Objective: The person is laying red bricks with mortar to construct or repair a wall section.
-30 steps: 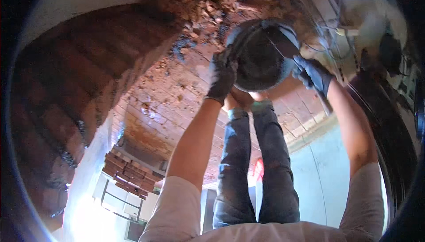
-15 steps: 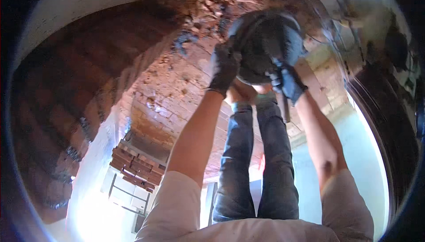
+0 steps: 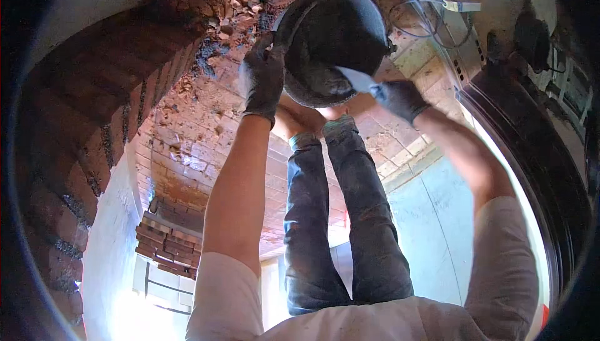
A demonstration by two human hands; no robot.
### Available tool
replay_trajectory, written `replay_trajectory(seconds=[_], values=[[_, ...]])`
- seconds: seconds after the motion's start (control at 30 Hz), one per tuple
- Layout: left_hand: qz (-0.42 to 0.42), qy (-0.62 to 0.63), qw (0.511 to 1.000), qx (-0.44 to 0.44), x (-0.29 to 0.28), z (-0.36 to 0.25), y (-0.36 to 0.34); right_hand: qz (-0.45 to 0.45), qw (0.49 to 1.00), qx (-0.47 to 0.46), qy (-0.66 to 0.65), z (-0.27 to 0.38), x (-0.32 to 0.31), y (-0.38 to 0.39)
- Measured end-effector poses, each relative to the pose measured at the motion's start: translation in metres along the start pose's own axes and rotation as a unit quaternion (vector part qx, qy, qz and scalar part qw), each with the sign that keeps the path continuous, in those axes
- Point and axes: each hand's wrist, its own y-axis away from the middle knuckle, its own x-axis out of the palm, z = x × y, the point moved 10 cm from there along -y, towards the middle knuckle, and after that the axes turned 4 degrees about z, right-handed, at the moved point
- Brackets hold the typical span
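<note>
A round black bucket [image 3: 350,29] is tipped toward me, its mouth and dark inside facing up at me. My left hand [image 3: 260,77], in a dark glove, is closed on the bucket's left rim. My right hand [image 3: 403,100], also gloved, grips a trowel [image 3: 355,80]. The pale metal blade points left across the bucket's near inner side; I cannot tell whether it touches the wall. What lies in the bottom of the bucket is too dark to make out.
Broken brick rubble [image 3: 234,0] lies beyond the bucket on the brick floor. A curved brick wall [image 3: 94,135] rises at left, with stacked bricks [image 3: 165,244] behind it. At right are a loose cable [image 3: 437,29] and a dark frame [image 3: 525,147]. My legs stand below the bucket.
The bucket has shifted left and slightly up in the view, with my left hand on it. My right hand has come away from the rim, and the trowel blade now shows over the bucket's mouth.
</note>
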Motion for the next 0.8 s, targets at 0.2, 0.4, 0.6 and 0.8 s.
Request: replay_trajectory(seconds=[0.2,0.4,0.6,0.8], values=[[0.0,0.006,1.0,-0.008,0.004,-0.011,0.003,-0.087,0.976,0.065,-0.187,0.068,0.069,-0.005],[-0.033,-0.021,0.999,0.038,-0.004,0.01,-0.013,-0.036,0.96,-0.006,-0.278,0.069,0.062,-0.011],[-0.117,0.294,0.941,-0.118,-0.036,0.117,0.092,-0.051,0.959,-0.002,-0.278,0.053,0.04,0.018],[-0.122,0.104,0.944,-0.288,-0.084,0.197,0.344,-0.12,0.959,0.004,-0.258,0.041,-0.009,0.068]])
